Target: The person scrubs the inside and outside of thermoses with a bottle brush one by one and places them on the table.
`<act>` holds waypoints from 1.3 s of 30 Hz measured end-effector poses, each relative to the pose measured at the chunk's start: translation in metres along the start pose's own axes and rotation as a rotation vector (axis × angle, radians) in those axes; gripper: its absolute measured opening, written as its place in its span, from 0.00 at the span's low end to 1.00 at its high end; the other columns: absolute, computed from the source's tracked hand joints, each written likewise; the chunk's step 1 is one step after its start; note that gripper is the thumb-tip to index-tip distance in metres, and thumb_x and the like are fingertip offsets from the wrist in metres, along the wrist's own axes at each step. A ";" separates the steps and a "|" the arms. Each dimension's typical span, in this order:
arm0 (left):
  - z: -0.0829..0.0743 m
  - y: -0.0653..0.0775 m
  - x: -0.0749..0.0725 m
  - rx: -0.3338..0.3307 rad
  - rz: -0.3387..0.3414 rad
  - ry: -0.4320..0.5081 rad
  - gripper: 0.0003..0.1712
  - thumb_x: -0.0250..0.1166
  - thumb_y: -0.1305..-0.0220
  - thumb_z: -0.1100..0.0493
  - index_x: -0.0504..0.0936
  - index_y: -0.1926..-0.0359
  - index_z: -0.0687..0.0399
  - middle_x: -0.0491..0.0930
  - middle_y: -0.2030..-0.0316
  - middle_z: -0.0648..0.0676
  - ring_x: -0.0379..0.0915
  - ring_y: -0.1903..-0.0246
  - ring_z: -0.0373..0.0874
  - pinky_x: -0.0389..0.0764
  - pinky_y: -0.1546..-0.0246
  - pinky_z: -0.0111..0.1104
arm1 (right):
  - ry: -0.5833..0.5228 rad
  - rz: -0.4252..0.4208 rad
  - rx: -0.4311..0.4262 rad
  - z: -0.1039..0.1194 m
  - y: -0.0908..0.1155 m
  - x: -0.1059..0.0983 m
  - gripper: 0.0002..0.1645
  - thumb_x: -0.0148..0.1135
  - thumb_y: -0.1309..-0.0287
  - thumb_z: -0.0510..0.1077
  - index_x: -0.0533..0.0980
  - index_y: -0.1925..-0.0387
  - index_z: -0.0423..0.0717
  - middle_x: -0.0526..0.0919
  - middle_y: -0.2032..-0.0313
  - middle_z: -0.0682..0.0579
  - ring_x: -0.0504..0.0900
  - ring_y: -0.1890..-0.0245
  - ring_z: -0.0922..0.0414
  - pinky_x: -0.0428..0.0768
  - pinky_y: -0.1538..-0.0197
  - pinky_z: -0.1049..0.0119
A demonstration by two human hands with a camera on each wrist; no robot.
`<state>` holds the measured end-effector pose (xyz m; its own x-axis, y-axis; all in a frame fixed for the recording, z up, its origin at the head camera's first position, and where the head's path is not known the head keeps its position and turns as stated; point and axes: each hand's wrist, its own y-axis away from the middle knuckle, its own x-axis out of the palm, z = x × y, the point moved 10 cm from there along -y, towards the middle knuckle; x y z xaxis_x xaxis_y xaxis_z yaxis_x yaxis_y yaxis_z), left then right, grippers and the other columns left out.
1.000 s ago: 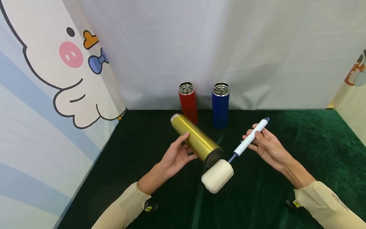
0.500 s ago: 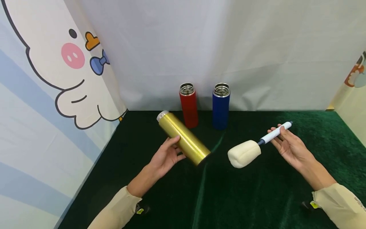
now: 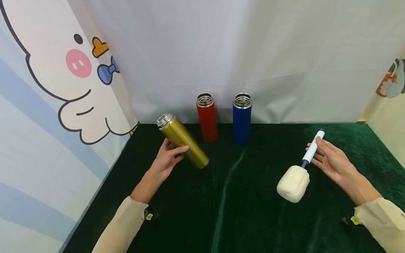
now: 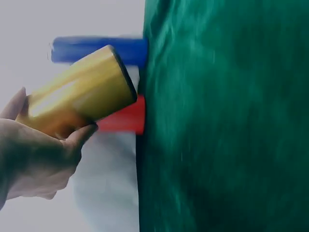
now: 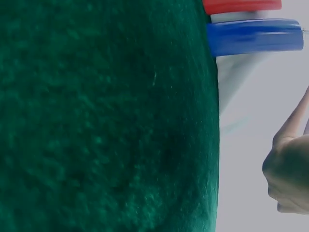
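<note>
My left hand (image 3: 165, 160) grips a gold, lidless metal bottle (image 3: 186, 142), tilted with its threaded mouth up to the left and its base down to the right. In the left wrist view the same gold bottle (image 4: 87, 92) shows its dark base edge. On the right, my right hand (image 3: 332, 160) holds a bottle brush by its white handle (image 3: 311, 151). The brush's cream sponge head (image 3: 293, 184) points down and to the left above the green cloth. The right wrist view shows part of the right hand (image 5: 289, 169), with the brush out of sight.
A red bottle (image 3: 207, 123) and a blue bottle (image 3: 242, 123) stand upright and lidless at the back of the green cloth (image 3: 253, 211). Behind them hangs a white curtain (image 3: 269, 52). A wall with a cartoon print (image 3: 41, 140) borders the left side.
The left hand has carried the gold bottle left, away from the brush, turning its mouth into view. My right hand has moved right with the brush, whose sponge head swung down again after lifting.
</note>
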<state>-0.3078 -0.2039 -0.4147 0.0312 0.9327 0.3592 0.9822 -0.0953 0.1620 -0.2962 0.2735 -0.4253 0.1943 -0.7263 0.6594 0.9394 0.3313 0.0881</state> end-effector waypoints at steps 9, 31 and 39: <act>-0.037 -0.047 -0.043 0.156 -0.153 -0.299 0.47 0.72 0.39 0.68 0.60 0.25 0.40 0.66 0.30 0.53 0.66 0.33 0.47 0.67 0.27 0.46 | 0.438 -0.148 0.155 0.005 -0.025 -0.016 0.41 0.52 0.23 0.51 0.43 0.21 0.51 0.88 0.61 0.63 0.87 0.57 0.65 0.87 0.57 0.65; -0.046 -0.089 -0.048 0.263 -0.263 -0.543 0.51 0.76 0.42 0.63 0.58 0.23 0.45 0.66 0.28 0.60 0.64 0.30 0.56 0.67 0.28 0.52 | 1.150 -0.187 0.264 0.006 -0.094 -0.030 0.52 0.61 0.29 0.57 0.49 0.24 0.29 0.84 0.57 0.49 0.85 0.65 0.62 0.89 0.57 0.61; -0.045 -0.094 -0.055 0.224 -0.214 -0.611 0.52 0.75 0.39 0.57 0.52 0.22 0.44 0.62 0.26 0.63 0.60 0.27 0.58 0.65 0.27 0.55 | 1.244 -0.171 0.298 -0.003 -0.104 -0.038 0.50 0.62 0.30 0.55 0.52 0.27 0.25 0.84 0.61 0.46 0.85 0.67 0.61 0.89 0.61 0.61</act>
<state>-0.4097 -0.2618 -0.4084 -0.1334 0.9581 -0.2534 0.9910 0.1257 -0.0462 -0.4001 0.2650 -0.4613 0.3610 -0.7888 -0.4974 0.9105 0.1830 0.3707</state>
